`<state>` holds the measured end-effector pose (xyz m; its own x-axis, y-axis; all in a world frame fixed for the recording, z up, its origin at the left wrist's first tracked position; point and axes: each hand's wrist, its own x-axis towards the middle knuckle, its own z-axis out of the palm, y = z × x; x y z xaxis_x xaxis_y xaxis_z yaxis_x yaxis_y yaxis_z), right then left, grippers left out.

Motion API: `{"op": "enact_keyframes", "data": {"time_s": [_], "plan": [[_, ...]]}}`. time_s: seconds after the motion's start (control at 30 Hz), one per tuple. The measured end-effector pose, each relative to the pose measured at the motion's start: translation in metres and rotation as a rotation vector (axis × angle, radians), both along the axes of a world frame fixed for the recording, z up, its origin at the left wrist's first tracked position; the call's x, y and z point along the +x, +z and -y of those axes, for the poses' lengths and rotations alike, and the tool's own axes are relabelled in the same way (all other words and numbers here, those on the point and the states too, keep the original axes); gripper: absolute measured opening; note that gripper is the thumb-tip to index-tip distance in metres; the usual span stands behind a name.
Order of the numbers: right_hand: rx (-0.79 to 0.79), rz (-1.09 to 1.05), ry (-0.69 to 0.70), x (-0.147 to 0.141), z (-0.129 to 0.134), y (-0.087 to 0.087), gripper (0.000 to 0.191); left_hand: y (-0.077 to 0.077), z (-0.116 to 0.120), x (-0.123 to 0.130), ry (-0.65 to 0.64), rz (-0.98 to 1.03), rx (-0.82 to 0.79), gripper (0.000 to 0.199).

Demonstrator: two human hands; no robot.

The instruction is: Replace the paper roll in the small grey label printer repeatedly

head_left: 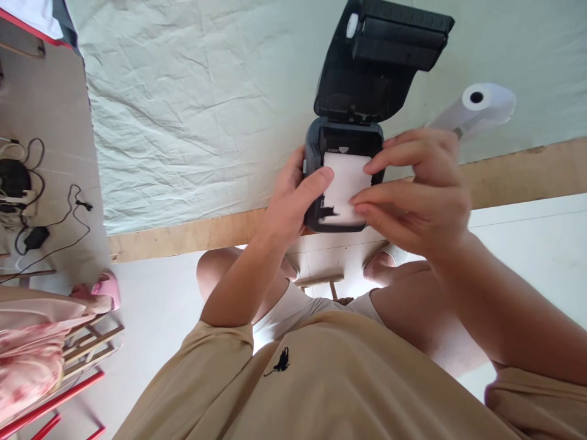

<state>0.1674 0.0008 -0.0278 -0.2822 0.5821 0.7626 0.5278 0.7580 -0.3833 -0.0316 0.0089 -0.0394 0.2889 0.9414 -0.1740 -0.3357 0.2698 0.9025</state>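
Observation:
A small black label printer (312,211) sits at the table's front edge with its lid (362,91) swung up and away from me. White paper (346,183), apparently a roll, lies in its open bay; a small torn-looking dark patch shows near its lower left. My left hand (293,195) grips the printer's left side, the thumb resting on the paper. From the right, my right hand (422,189) holds the paper's right edge with its fingertips. Behind that hand, a loose white paper roll (479,107) with a dark core hole stands on the cloth, its lower part partly hidden.
A wrinkled pale green cloth (192,110) covers the table, whose bare wooden edge (183,238) faces me. Cables and a black adapter (36,238) lie on the floor at left. Another person's pink-shod foot (107,290) and a wooden seat (92,345) are at lower left.

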Motion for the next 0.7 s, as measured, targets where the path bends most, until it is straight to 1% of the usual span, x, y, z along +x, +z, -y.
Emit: {"op": "enact_keyframes", "data": {"time_s": [0.07, 0.13, 0.17, 0.2, 0.23, 0.27, 0.33, 0.37, 0.43, 0.53, 0.6, 0.7], "plan": [[-0.013, -0.015, 0.022, 0.0, 0.001, -0.002, 0.005, -0.002, -0.001, -0.002, -0.016, -0.074, 0.044, 0.052], [0.003, -0.074, -0.022, 0.002, 0.0, -0.003, 0.006, -0.003, -0.002, -0.004, -0.034, -0.134, 0.07, 0.059], [0.023, -0.115, -0.064, 0.005, -0.002, -0.003, 0.009, -0.004, -0.002, -0.005, -0.033, -0.154, 0.085, 0.061], [0.018, -0.15, -0.11, 0.007, -0.004, -0.003, 0.018, -0.005, -0.002, -0.006, -0.03, -0.17, 0.096, 0.063], [-0.027, -0.171, -0.145, 0.01, -0.006, -0.002, 0.03, -0.005, -0.002, -0.007, -0.024, -0.182, 0.106, 0.064], [-0.09, -0.179, -0.15, 0.012, -0.009, -0.002, 0.043, -0.006, -0.002, -0.008, -0.021, -0.189, 0.112, 0.065], [-0.216, -0.168, -0.08, 0.014, -0.012, 0.0, 0.065, -0.006, -0.002, -0.008, -0.029, -0.195, 0.113, 0.067], [-0.262, -0.155, -0.044, 0.013, -0.013, 0.001, 0.07, -0.006, -0.002, -0.008, -0.028, -0.197, 0.112, 0.068], [-0.285, -0.156, -0.025, 0.011, -0.014, 0.0, 0.069, -0.005, -0.001, -0.008, -0.031, -0.21, 0.1, 0.07], [-0.272, -0.285, -0.109, 0.008, -0.012, -0.003, 0.06, -0.002, -0.001, -0.007, -0.031, -0.249, 0.08, 0.067], [-0.247, -0.363, -0.129, 0.006, -0.011, -0.006, 0.059, -0.001, 0.0, -0.007, -0.023, -0.264, 0.085, 0.065], [-0.282, -0.323, -0.107, 0.007, -0.01, -0.009, 0.06, -0.002, 0.0, -0.007, -0.019, -0.259, 0.096, 0.065]]}}
